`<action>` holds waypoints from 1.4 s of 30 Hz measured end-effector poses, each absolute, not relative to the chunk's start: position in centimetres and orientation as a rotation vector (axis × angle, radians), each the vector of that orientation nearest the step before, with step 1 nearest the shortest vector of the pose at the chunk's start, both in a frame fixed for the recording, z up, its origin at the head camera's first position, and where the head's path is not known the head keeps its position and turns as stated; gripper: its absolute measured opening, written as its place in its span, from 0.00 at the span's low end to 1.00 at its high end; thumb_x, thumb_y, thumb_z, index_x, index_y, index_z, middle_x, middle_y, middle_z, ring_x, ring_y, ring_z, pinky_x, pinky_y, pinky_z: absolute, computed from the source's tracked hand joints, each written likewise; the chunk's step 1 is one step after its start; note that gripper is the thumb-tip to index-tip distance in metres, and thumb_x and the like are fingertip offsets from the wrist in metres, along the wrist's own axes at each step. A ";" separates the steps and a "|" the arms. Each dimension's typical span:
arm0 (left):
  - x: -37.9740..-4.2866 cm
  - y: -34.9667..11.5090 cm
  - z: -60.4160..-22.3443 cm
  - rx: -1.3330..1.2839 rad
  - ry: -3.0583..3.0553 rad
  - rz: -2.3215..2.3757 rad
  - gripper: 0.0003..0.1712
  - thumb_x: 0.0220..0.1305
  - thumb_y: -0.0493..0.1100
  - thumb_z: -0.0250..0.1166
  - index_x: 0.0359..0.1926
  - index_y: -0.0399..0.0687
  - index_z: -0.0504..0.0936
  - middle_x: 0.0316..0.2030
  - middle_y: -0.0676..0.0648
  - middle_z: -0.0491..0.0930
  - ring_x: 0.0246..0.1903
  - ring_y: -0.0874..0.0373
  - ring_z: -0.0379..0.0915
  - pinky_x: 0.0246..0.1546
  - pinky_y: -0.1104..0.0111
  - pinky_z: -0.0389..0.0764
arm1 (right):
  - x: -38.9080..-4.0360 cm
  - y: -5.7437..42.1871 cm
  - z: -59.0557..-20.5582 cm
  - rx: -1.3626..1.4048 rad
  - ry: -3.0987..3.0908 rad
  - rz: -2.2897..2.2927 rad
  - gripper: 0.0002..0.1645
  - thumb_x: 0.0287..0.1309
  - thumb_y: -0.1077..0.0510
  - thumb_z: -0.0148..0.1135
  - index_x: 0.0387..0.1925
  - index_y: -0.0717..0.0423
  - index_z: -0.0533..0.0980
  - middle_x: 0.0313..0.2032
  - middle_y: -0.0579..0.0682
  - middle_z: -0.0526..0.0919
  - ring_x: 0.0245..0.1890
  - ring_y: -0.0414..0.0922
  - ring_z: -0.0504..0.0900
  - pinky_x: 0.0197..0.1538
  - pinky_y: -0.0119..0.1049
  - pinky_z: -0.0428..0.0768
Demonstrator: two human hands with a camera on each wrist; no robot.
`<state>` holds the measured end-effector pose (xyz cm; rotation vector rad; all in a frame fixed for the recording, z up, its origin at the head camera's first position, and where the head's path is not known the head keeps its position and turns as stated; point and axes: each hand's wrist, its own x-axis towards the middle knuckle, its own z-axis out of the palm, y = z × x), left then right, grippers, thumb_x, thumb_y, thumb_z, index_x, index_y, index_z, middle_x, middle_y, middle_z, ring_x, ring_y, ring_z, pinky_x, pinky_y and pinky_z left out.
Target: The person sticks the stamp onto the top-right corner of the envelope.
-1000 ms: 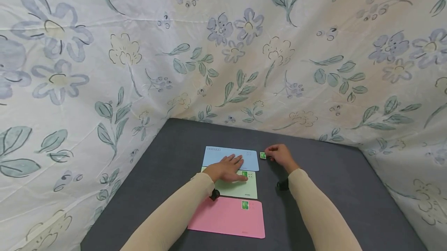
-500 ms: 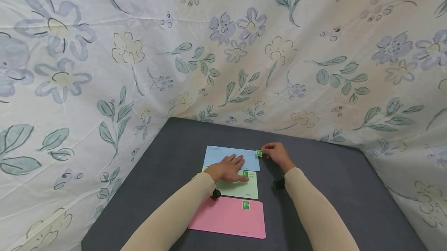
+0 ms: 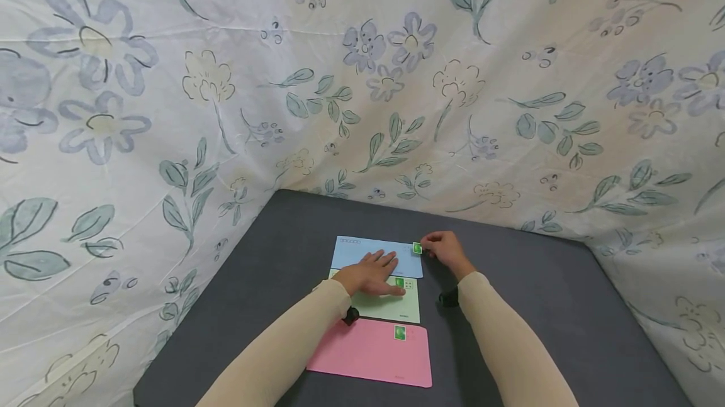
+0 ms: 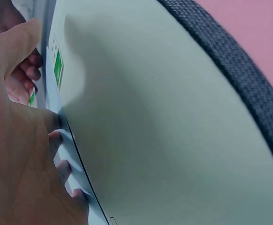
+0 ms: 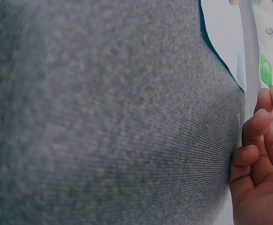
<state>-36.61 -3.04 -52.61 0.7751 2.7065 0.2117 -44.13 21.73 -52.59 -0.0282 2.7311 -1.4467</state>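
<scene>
My right hand (image 3: 447, 250) pinches a small green postage stamp (image 3: 417, 248) by its edge, over the upper right corner of a light blue envelope (image 3: 351, 255). In the right wrist view the stamp (image 5: 265, 70) stands raised between thumb and forefinger, the other fingers curled below. My left hand (image 3: 367, 276) lies flat with spread fingers across the blue envelope and a pale green envelope (image 3: 391, 314) just below it. In the left wrist view its fingertips rest on the blue one. A green stamp (image 3: 399, 282) sits on the green envelope, partly behind my left thumb.
Nearest me lies a pink envelope (image 3: 374, 353) with a green stamp (image 3: 399, 332) at its upper right. All three envelopes lie in a column on a dark grey table (image 3: 510, 306). A floral cloth (image 3: 362, 143) hangs behind and at both sides.
My right hand has moved left with the stamp, from the dark table beside the blue envelope to over its upper right corner. My left hand keeps its place.
</scene>
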 end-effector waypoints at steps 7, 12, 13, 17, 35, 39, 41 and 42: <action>-36.3 -3.1 -52.2 0.781 2.699 0.198 0.57 0.74 0.80 0.51 0.89 0.54 0.50 0.88 0.55 0.42 0.86 0.52 0.34 0.83 0.53 0.44 | -44.4 21.6 -52.8 -0.010 2.723 -1.454 0.09 0.76 0.63 0.66 0.47 0.65 0.88 0.42 0.57 0.89 0.34 0.46 0.82 0.38 0.36 0.81; -36.1 -3.2 -51.9 0.779 2.702 0.201 0.56 0.75 0.79 0.52 0.89 0.53 0.51 0.88 0.54 0.43 0.86 0.52 0.35 0.83 0.53 0.45 | -44.4 21.5 -52.5 -0.025 2.729 -1.453 0.09 0.75 0.63 0.66 0.47 0.65 0.88 0.42 0.58 0.89 0.34 0.47 0.82 0.39 0.37 0.81; -35.8 -3.2 -51.4 0.780 2.699 0.203 0.56 0.75 0.78 0.52 0.89 0.53 0.51 0.88 0.54 0.43 0.86 0.52 0.35 0.83 0.54 0.44 | -44.4 21.4 -52.5 -0.024 2.731 -1.448 0.09 0.75 0.62 0.67 0.47 0.65 0.88 0.42 0.57 0.89 0.35 0.47 0.82 0.39 0.37 0.81; -35.6 -3.3 -51.2 0.780 2.701 0.197 0.56 0.74 0.79 0.52 0.89 0.53 0.51 0.88 0.55 0.43 0.86 0.53 0.35 0.83 0.54 0.44 | -44.6 21.0 -52.4 -0.025 2.741 -1.423 0.09 0.76 0.61 0.67 0.48 0.63 0.88 0.43 0.57 0.89 0.36 0.47 0.83 0.39 0.36 0.81; -38.5 -3.2 -54.6 0.781 2.664 0.249 0.59 0.72 0.80 0.53 0.90 0.57 0.45 0.88 0.57 0.36 0.86 0.54 0.26 0.83 0.53 0.35 | -44.6 20.1 -52.3 -0.043 2.731 -1.432 0.10 0.76 0.60 0.67 0.47 0.62 0.89 0.43 0.55 0.89 0.36 0.48 0.81 0.41 0.39 0.80; -37.4 -3.2 -53.2 0.776 2.678 0.214 0.58 0.73 0.81 0.51 0.89 0.56 0.47 0.88 0.56 0.39 0.86 0.53 0.31 0.83 0.53 0.41 | -44.6 19.8 -52.3 -0.067 2.746 -1.432 0.10 0.76 0.60 0.67 0.46 0.63 0.88 0.41 0.55 0.89 0.33 0.47 0.80 0.38 0.38 0.79; -36.8 -3.2 -52.4 0.778 2.686 0.190 0.58 0.73 0.81 0.51 0.89 0.56 0.49 0.88 0.56 0.41 0.86 0.53 0.33 0.83 0.53 0.43 | -44.7 19.6 -52.3 -0.075 2.753 -1.429 0.10 0.76 0.60 0.67 0.46 0.64 0.88 0.40 0.55 0.89 0.32 0.46 0.79 0.37 0.37 0.78; -36.4 -3.3 -51.8 0.777 2.683 0.184 0.58 0.73 0.81 0.51 0.89 0.55 0.49 0.88 0.55 0.41 0.86 0.53 0.34 0.83 0.54 0.44 | -44.8 19.6 -52.3 -0.079 2.756 -1.424 0.10 0.76 0.60 0.67 0.46 0.64 0.88 0.40 0.55 0.89 0.32 0.46 0.79 0.36 0.37 0.78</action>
